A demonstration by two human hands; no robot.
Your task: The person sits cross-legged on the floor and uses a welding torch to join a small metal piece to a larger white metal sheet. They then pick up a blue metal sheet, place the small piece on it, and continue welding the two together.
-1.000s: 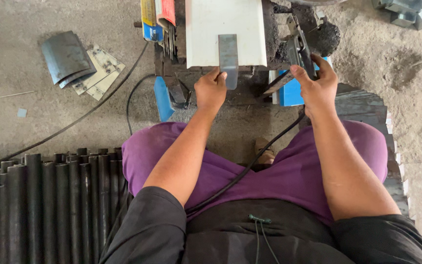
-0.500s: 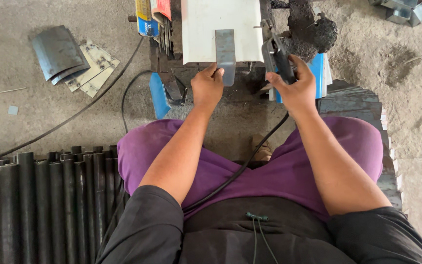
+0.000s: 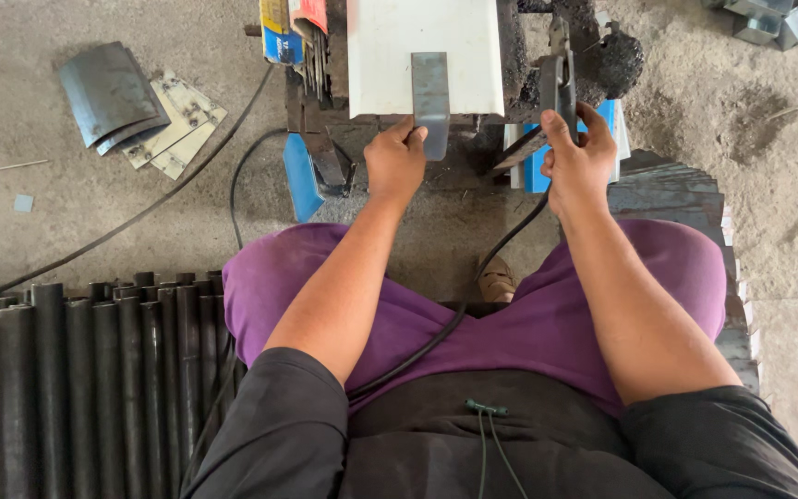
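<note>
My left hand (image 3: 396, 159) pinches the near end of a small grey metal strip (image 3: 430, 96) that lies across the front edge of a white flat plate (image 3: 390, 51). My right hand (image 3: 580, 164) is closed around the handle of a welding electrode holder (image 3: 561, 81), held upright to the right of the plate. A black cable (image 3: 454, 319) runs from that holder down over my purple-clad lap. The plate rests on a dark, sooty work block (image 3: 519, 55).
A row of black metal tubes (image 3: 76, 370) lies at my left. Curved grey metal sheets (image 3: 108, 92) and flat offcuts sit on the concrete floor at upper left. Blue pieces (image 3: 299, 176) flank the block. Stacked dark plates (image 3: 676, 189) lie at right.
My right hand has raised the electrode holder up and closer to the plate's right side. My left hand has stayed on the grey strip, and the view has shifted slightly.
</note>
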